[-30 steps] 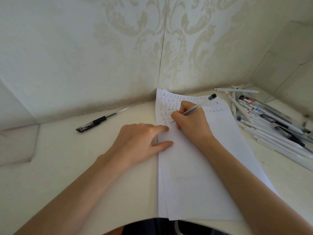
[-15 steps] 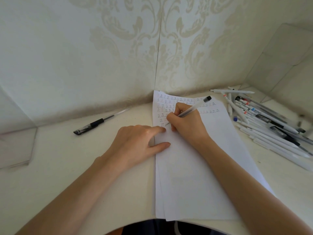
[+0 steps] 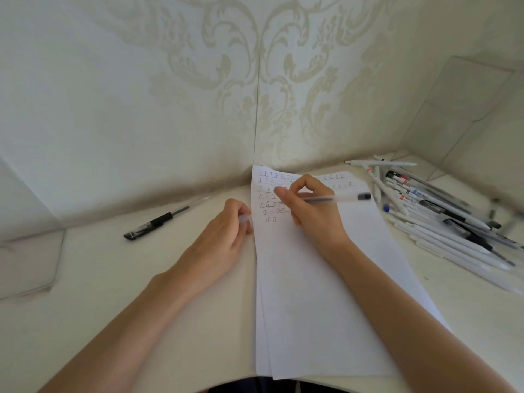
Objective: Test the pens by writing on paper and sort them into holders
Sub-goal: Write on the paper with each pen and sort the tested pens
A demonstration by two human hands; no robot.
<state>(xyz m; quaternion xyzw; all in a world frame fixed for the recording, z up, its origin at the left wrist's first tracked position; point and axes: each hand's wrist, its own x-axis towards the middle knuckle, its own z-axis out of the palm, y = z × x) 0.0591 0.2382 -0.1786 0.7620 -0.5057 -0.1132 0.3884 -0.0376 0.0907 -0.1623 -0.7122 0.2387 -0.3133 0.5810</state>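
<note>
While left hand (image 3: pixel 221 239) pinches clear cap (image 3: pixel 244 218), right hand (image 3: pixel 312 219) grips pen (image 3: pixel 340 198) over paper (image 3: pixel 312 307).

A clear pen (image 3: pixel 334 198) is held nearly level over the white paper (image 3: pixel 326 293), whose top is filled with characters. White pens (image 3: pixel 442 222) are heaped right of it, a black pen (image 3: pixel 157 221) laid left.
</note>
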